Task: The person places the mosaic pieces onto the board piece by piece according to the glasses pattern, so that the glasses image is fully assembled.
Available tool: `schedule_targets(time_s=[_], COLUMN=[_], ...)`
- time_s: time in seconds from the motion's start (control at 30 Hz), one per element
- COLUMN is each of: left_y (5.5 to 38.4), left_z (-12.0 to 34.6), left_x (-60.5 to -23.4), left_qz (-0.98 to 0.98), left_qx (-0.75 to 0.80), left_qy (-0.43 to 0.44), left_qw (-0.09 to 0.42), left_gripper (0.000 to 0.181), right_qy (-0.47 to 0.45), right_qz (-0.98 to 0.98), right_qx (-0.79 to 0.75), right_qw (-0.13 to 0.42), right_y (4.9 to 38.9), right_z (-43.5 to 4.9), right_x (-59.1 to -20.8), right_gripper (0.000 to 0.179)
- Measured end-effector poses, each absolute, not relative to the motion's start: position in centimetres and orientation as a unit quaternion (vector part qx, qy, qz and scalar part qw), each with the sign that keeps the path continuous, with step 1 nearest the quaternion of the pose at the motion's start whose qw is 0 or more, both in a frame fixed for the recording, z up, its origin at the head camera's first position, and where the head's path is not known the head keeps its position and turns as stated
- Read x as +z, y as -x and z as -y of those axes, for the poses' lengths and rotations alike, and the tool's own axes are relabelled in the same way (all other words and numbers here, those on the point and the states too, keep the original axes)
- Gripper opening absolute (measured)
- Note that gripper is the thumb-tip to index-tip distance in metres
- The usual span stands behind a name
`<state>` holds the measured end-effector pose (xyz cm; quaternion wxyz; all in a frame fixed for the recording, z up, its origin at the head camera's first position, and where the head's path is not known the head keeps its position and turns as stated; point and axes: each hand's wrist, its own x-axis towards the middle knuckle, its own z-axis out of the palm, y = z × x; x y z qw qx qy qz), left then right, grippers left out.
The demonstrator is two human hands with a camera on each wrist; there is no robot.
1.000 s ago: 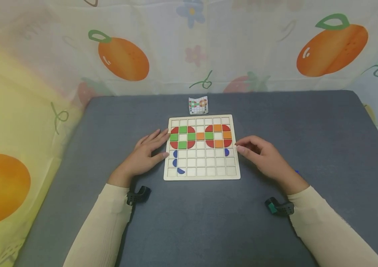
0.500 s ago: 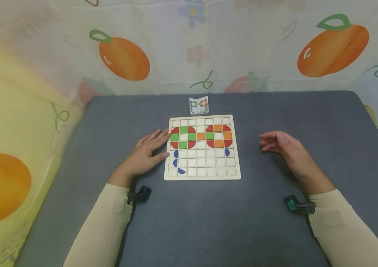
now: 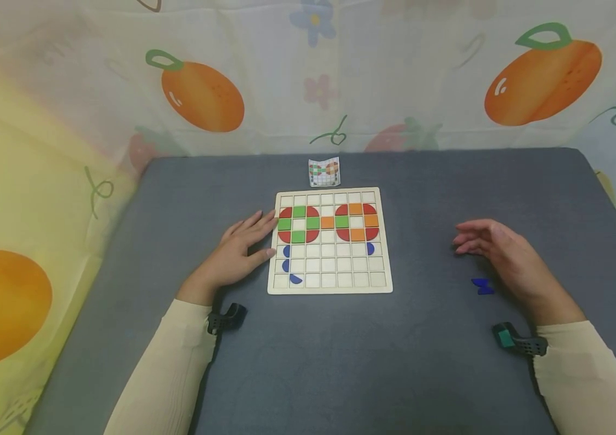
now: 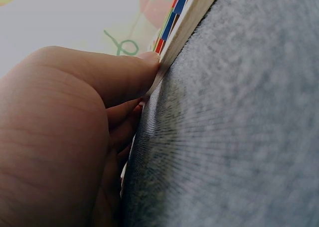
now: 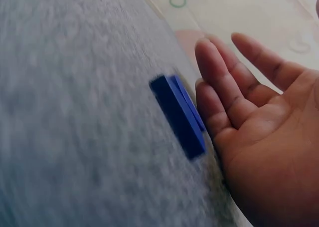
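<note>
A square wooden grid board (image 3: pixel 335 292) lies mid-table, bearing red, green and orange pieces in two ring shapes, linked by an orange square (image 3: pixel 327 222). Below them are blue half-round pieces, several at the left and one (image 3: pixel 370 248) near the right edge. My left hand (image 3: pixel 237 254) rests at the board's left side, fingers extended, thumb touching the edge; the left wrist view shows the thumb (image 4: pixel 114 77) against the rim. Over the table to the right, my right hand (image 3: pixel 509 260) holds nothing, its fingers loosely bent. Two blue pieces (image 5: pixel 179 119) lie on the cloth beside it.
Behind the board stands a small printed card (image 3: pixel 324 172) with a similar coloured pattern. A dark grey cloth (image 3: pixel 340 362) covers the table. A fruit-printed curtain (image 3: pixel 395 72) hangs at the far edge and left side.
My right hand has moved away from the board's right edge, out to the right beside the blue pieces, which are now uncovered. My left hand and the board have stayed still.
</note>
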<state>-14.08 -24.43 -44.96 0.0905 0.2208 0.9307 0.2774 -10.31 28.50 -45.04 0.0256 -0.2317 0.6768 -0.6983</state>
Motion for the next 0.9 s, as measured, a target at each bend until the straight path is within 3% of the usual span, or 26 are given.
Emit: schedule_targets(time_s=[0.23,0.43,0.6,0.9], left_y=[14.1,14.1,14.1,14.0], left_z=[24.4,24.4,24.4,24.4], left_x=[-45.2,-45.2,-45.0,-44.9], left_qz=[-0.931,-0.932,-0.932,-0.934], left_qx=[0.276,0.275,0.273,0.270], left_qy=[-0.220,-0.219,-0.219,-0.214], left_qw=[0.089,0.089,0.090,0.091], left_gripper=[0.076,0.076,0.076,0.076], right_qy=[0.240,0.212,0.166,0.197], right_qz=[-0.681,-0.720,-0.813,-0.850], right_qx=[-0.690,-0.658,-0.555,-0.480], right_qw=[0.039,0.056,0.066,0.093], right_y=[9.9,9.2,8.5,8.7], right_z=[-29.8,-31.2,-32.3,-32.7], right_x=[-45.3,-45.2,-44.7,-44.8], right_gripper=[0.052,0.031,0.038,0.038])
